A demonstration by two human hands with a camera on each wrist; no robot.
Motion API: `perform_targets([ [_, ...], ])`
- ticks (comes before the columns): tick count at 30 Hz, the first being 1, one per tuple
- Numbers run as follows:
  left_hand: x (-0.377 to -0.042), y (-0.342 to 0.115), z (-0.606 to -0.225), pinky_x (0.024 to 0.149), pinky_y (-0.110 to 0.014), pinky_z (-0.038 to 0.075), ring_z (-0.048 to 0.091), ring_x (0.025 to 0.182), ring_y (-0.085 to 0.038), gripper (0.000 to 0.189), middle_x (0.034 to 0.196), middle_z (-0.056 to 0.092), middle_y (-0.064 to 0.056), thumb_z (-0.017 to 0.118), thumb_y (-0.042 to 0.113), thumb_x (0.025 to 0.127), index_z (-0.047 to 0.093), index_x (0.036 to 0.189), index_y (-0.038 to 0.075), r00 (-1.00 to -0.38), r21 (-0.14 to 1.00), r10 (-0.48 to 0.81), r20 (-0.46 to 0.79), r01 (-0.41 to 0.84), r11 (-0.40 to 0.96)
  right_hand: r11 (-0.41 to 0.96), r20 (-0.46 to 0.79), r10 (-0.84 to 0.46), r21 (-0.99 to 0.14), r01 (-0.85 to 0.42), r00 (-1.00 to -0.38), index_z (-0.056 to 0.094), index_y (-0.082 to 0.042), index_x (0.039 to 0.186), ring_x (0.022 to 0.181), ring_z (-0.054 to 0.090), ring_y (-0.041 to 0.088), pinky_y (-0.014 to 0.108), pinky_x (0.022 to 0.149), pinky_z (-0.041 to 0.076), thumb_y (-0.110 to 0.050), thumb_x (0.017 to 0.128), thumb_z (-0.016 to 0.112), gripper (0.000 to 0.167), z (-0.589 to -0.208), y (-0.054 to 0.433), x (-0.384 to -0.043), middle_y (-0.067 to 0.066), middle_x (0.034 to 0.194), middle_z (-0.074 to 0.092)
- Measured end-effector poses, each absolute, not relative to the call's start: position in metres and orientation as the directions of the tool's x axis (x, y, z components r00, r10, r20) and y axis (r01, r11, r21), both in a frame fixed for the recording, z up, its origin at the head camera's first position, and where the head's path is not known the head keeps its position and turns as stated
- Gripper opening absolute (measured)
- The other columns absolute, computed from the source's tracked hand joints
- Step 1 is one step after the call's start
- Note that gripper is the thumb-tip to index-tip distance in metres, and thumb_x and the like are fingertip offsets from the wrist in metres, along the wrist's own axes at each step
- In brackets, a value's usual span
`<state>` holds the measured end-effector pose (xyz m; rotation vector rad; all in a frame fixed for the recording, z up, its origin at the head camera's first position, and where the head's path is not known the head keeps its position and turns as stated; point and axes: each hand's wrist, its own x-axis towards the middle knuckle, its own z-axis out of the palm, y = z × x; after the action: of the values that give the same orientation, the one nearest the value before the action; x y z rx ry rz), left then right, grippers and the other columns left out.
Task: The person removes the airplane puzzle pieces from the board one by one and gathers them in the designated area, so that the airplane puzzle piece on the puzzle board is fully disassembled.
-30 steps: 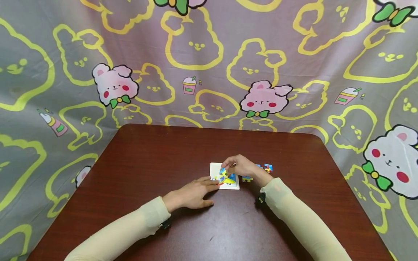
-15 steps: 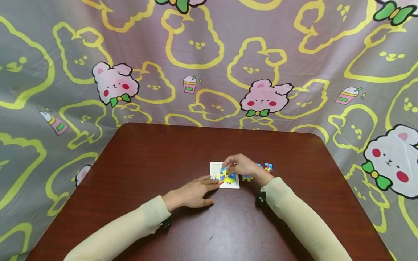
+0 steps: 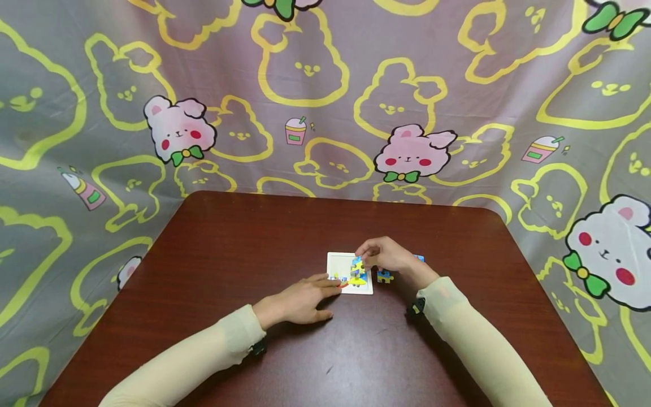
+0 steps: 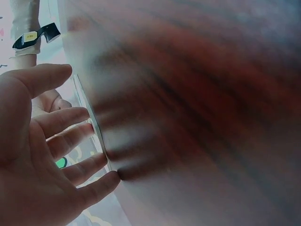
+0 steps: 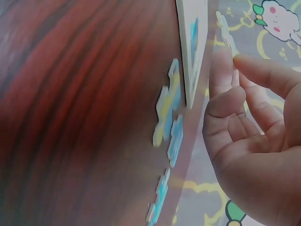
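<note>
A small puzzle board (image 3: 338, 257) with a pale frame lies on the table, part of its picture in yellow, blue and red at the lower side. My left hand (image 3: 302, 299) rests its outstretched fingers at the board's left edge; in the left wrist view the fingertips (image 4: 113, 176) sit along that thin edge. Over the board's right part, my right hand (image 3: 389, 255) pinches a yellow and blue puzzle piece (image 3: 358, 264) between thumb and fingers. The right wrist view shows this piece (image 5: 226, 32) edge-on, raised above the board.
Right of the board lies a yellow and blue loose piece (image 3: 385, 277). Another blue piece (image 3: 419, 258) shows partly behind the right wrist. Several loose pieces line up in the right wrist view, among them a narrow blue one (image 5: 175, 141). A patterned curtain (image 3: 325, 85) hangs behind the brown table (image 3: 254, 237).
My right hand has shifted a little to the right with the puzzle piece, which now hangs over the board's right part. The left hand has stayed in place.
</note>
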<state>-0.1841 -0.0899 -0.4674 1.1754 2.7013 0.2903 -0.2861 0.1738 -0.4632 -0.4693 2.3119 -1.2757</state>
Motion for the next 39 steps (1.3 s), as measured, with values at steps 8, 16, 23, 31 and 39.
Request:
perform_targets([
  [8,-0.184,-0.089,-0.47,0.111,-0.058,0.042,0.037,0.147,-0.035,0.059,0.156,0.046,-0.002,0.064,0.037,0.095,0.051,0.147,0.013,-0.678,0.256,0.73,-0.088,0.693,0.674,0.512,-0.214,-0.487,-0.855,-0.079,-0.847,0.069,-0.003,0.112,0.078,0.07,0.025,0.034,0.058,0.051,-0.008,0.092,0.067,0.02,-0.46,0.194,-0.286,0.013,0.094,0.072],
  [16,-0.183,-0.089,-0.471,0.111,-0.057,0.042,0.037,0.148,-0.033,0.059,0.157,0.045,0.0,0.064,0.038,0.095,0.051,0.147,0.014,-0.684,0.247,0.722,-0.1,0.686,0.684,0.527,-0.221,-0.479,-0.846,-0.077,-0.849,0.069,-0.001,0.113,0.079,0.072,0.024,0.031,0.057,0.049,-0.006,0.094,0.065,0.02,-0.46,0.215,-0.286,0.014,0.093,0.071],
  [23,-0.183,-0.089,-0.47,0.112,-0.055,0.041,0.036,0.148,-0.031,0.058,0.157,0.044,0.001,0.063,0.038,0.095,0.051,0.147,0.014,-0.682,0.243,0.724,-0.102,0.689,0.683,0.536,-0.24,-0.453,-0.843,-0.047,-0.859,0.068,-0.001,0.113,0.079,0.07,0.024,0.033,0.058,0.05,-0.004,0.093,0.064,0.021,-0.461,0.236,-0.284,0.012,0.093,0.07],
  [31,-0.183,-0.089,-0.468,0.111,-0.057,0.042,0.036,0.148,-0.032,0.058,0.157,0.045,0.0,0.063,0.037,0.095,0.051,0.147,0.014,-0.684,0.25,0.722,-0.103,0.685,0.684,0.554,-0.259,-0.469,-0.831,-0.053,-0.844,0.067,0.001,0.115,0.079,0.07,0.021,0.032,0.058,0.051,-0.005,0.094,0.063,0.022,-0.466,0.261,-0.284,0.011,0.092,0.068],
  [39,-0.182,-0.089,-0.467,0.112,-0.057,0.041,0.036,0.148,-0.033,0.058,0.157,0.045,-0.001,0.064,0.037,0.095,0.051,0.147,0.014,-0.685,0.253,0.721,-0.107,0.682,0.686,0.582,-0.295,-0.455,-0.812,-0.031,-0.84,0.068,0.0,0.112,0.078,0.069,0.021,0.032,0.058,0.05,-0.007,0.093,0.065,0.021,-0.47,0.274,-0.281,0.01,0.091,0.07],
])
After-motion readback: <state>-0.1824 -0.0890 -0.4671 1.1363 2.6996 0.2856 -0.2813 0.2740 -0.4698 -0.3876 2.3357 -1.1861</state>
